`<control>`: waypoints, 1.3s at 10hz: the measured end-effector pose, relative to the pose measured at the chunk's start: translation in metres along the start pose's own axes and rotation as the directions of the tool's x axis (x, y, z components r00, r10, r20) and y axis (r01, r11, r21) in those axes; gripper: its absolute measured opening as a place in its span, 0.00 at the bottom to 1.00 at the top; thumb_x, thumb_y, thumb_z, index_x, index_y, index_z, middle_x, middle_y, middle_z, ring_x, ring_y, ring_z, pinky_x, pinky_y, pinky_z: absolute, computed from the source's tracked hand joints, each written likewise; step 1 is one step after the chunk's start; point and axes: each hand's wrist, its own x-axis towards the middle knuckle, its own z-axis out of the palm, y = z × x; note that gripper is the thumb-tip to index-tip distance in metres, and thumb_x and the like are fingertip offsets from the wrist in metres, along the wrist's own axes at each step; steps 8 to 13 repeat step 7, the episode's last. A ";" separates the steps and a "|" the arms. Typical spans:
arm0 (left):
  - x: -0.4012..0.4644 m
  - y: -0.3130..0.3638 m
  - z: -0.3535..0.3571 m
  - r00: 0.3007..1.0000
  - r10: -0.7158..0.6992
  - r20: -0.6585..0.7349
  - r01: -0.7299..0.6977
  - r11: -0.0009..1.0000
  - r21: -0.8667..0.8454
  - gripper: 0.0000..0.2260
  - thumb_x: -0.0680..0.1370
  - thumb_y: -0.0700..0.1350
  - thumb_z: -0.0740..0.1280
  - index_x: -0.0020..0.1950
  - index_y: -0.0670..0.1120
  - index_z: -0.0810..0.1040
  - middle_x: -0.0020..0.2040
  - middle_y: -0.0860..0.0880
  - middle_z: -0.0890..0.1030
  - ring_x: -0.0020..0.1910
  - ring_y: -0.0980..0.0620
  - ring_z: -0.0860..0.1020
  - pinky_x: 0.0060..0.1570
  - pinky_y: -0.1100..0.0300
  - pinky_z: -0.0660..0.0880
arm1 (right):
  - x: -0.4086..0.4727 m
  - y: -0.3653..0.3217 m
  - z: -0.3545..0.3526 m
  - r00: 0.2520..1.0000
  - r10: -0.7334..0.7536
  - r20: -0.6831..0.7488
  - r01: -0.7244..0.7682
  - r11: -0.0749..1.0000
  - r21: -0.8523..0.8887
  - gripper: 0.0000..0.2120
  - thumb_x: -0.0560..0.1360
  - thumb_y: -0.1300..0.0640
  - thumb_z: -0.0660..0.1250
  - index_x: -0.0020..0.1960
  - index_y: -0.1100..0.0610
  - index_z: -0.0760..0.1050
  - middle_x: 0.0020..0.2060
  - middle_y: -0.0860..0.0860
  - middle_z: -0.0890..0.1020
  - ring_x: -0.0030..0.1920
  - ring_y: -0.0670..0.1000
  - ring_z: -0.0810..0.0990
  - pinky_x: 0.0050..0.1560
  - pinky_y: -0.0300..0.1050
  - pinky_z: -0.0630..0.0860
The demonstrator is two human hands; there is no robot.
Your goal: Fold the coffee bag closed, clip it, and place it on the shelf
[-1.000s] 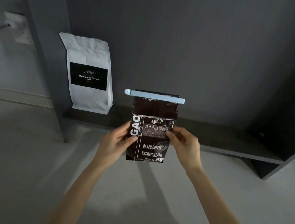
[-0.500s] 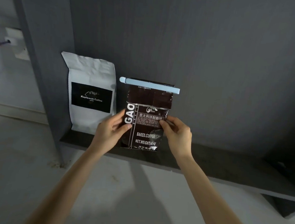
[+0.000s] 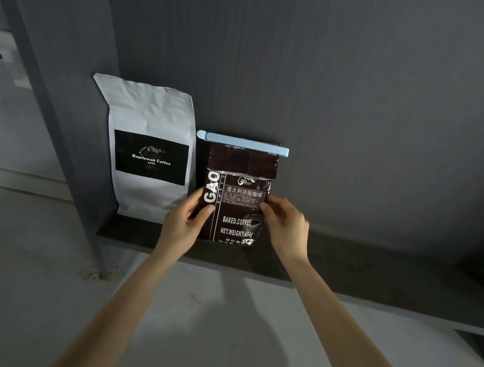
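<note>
The dark brown coffee bag stands upright on the dark shelf board, its folded top held shut by a light blue clip. My left hand grips the bag's left edge with the thumb on its front. On the bag's right edge sits my right hand, fingers pinching the front. The bag's bottom edge looks level with the shelf surface; whether it rests there I cannot tell.
A white Kopiluwak Coffee bag stands on the shelf just left of the brown one, almost touching it. A dark upright panel bounds the shelf on the left. The dark back wall is right behind. Pale floor lies below.
Both hands carried the clipped bag forward and down into the shelf space beside the white bag. The view has moved closer to the shelf.
</note>
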 end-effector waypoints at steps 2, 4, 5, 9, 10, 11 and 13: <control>0.001 0.005 0.002 0.999 0.041 0.005 -0.041 0.997 0.060 0.20 0.76 0.40 0.62 0.67 0.45 0.65 0.57 0.53 0.73 0.59 0.56 0.72 0.47 0.84 0.66 | -0.003 -0.002 0.001 1.000 0.009 0.009 -0.009 1.000 -0.020 0.10 0.73 0.58 0.63 0.53 0.59 0.76 0.43 0.49 0.81 0.35 0.38 0.76 0.33 0.19 0.68; 0.004 0.016 -0.001 0.999 0.041 0.035 -0.047 0.984 0.174 0.24 0.76 0.42 0.62 0.70 0.47 0.58 0.65 0.46 0.74 0.61 0.53 0.72 0.56 0.65 0.68 | -0.004 -0.013 -0.013 0.985 0.039 0.169 -0.025 0.996 -0.084 0.15 0.75 0.58 0.61 0.61 0.54 0.72 0.58 0.53 0.80 0.56 0.48 0.77 0.50 0.28 0.69; 0.003 0.020 0.001 0.999 0.026 0.037 -0.034 0.970 0.242 0.26 0.76 0.44 0.62 0.71 0.46 0.56 0.67 0.44 0.72 0.62 0.47 0.73 0.60 0.58 0.69 | -0.006 -0.014 -0.022 0.975 0.056 0.215 -0.027 0.990 -0.136 0.17 0.75 0.56 0.61 0.64 0.53 0.69 0.63 0.54 0.76 0.66 0.53 0.70 0.64 0.43 0.68; 0.001 0.046 0.003 0.998 0.070 -0.001 -0.064 0.914 0.400 0.29 0.76 0.46 0.61 0.72 0.43 0.50 0.73 0.42 0.61 0.70 0.44 0.63 0.67 0.46 0.65 | -0.014 -0.022 -0.045 0.969 0.073 0.235 0.034 0.907 -0.421 0.26 0.73 0.48 0.62 0.69 0.50 0.60 0.72 0.51 0.63 0.74 0.53 0.52 0.73 0.59 0.52; 0.001 0.046 0.003 0.998 0.070 -0.001 -0.064 0.914 0.400 0.29 0.76 0.46 0.61 0.72 0.43 0.50 0.73 0.42 0.61 0.70 0.44 0.63 0.67 0.46 0.65 | -0.014 -0.022 -0.045 0.969 0.073 0.235 0.034 0.907 -0.421 0.26 0.73 0.48 0.62 0.69 0.50 0.60 0.72 0.51 0.63 0.74 0.53 0.52 0.73 0.59 0.52; 0.001 0.046 0.003 0.998 0.070 -0.001 -0.064 0.914 0.400 0.29 0.76 0.46 0.61 0.72 0.43 0.50 0.73 0.42 0.61 0.70 0.44 0.63 0.67 0.46 0.65 | -0.014 -0.022 -0.045 0.969 0.073 0.235 0.034 0.907 -0.421 0.26 0.73 0.48 0.62 0.69 0.50 0.60 0.72 0.51 0.63 0.74 0.53 0.52 0.73 0.59 0.52; 0.001 0.046 0.003 0.998 0.070 -0.001 -0.064 0.914 0.400 0.29 0.76 0.46 0.61 0.72 0.43 0.50 0.73 0.42 0.61 0.70 0.44 0.63 0.67 0.46 0.65 | -0.014 -0.022 -0.045 0.969 0.073 0.235 0.034 0.907 -0.421 0.26 0.73 0.48 0.62 0.69 0.50 0.60 0.72 0.51 0.63 0.74 0.53 0.52 0.73 0.59 0.52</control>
